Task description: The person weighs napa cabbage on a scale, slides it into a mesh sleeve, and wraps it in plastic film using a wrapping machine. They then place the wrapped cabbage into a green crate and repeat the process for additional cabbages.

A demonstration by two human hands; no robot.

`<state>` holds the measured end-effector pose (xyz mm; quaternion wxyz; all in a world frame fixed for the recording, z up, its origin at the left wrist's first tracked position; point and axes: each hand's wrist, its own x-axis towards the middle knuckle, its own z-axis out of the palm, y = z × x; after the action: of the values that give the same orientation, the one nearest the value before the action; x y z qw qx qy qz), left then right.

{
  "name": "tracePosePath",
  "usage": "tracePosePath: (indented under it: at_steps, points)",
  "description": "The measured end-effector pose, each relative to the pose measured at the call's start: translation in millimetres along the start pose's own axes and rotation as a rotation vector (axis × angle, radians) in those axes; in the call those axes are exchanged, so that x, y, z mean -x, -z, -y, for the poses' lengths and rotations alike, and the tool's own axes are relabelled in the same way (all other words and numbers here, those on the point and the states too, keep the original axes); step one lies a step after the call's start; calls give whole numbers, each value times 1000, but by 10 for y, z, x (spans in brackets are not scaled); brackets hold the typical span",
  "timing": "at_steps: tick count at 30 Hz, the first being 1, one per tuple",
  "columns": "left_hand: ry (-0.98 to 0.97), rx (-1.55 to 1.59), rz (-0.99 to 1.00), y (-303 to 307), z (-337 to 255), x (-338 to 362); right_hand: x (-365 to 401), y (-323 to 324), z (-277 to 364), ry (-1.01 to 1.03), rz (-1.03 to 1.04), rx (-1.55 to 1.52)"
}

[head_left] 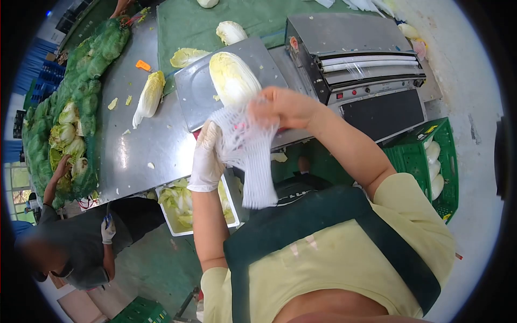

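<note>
Your left hand (206, 159) is gripping the net (257, 175); whether your right hand (277, 109) is pinching, I can't tell. Stretching evenly should be sparing the cabbage (232, 78).

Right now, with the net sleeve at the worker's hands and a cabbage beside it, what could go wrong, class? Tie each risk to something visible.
The white net might snag or tear, since it is bunched between the gloved left hand and the blurred right hand.
The cabbage appears to lie on a smooth metal plate, so a hard push could make it slide or roll.
</note>
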<state>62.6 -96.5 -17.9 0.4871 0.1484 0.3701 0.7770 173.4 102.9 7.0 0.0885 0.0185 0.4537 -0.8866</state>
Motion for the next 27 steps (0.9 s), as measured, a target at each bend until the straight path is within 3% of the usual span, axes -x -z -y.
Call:
tracePosePath:
  at_steps: [2, 3, 6, 7, 9, 12, 13, 17, 19, 21, 22, 23, 26, 27]
  points:
    - [95, -44, 63, -118, -38, 58, -67, 60, 69, 131, 35, -254]
    - [110, -266, 172, -4, -43, 64, -71, 37, 49, 118, 4, -277]
    - [189, -488, 148, 233, -120, 38, -70, 74, -124, 191, 52, -435]
    - [63, -232, 259, 346, -46, 28, -23, 11, -164, 71, -72, -368]
    - [-26, -129, 127, 213, 42, 74, 65, -186, -194, -159, -314, -228]
    - [-63, -35, 74, 153, 180, 179, 327, -210, -150, -272, 78, 446]
    - [-52, -6, 80, 146, 213, 205, 306, -92, -241, -303, 12, 558]
    - [155, 151, 8, 42, 460, 283, 299, 80, -440, 41, -194, -286]
    - [287, 244, 2, 37, 611, 352, 325, 142, -578, 86, -152, -405]
    - [304, -75, 162, -1, 584, 315, 400, 185, -642, 92, -95, -481]
    - [309, -238, 242, -6, 560, 294, 454, 202, -634, 63, -107, -384]
    - [302, -257, 115, 95, 538, 286, 502, 196, -598, 35, -119, -288]
    - [29, -67, 10, 162, 543, 219, 501, 288, -613, 33, -224, 221]
    - [57, -24, -8, 165, 538, 201, 458, 310, -633, 75, -270, 398]
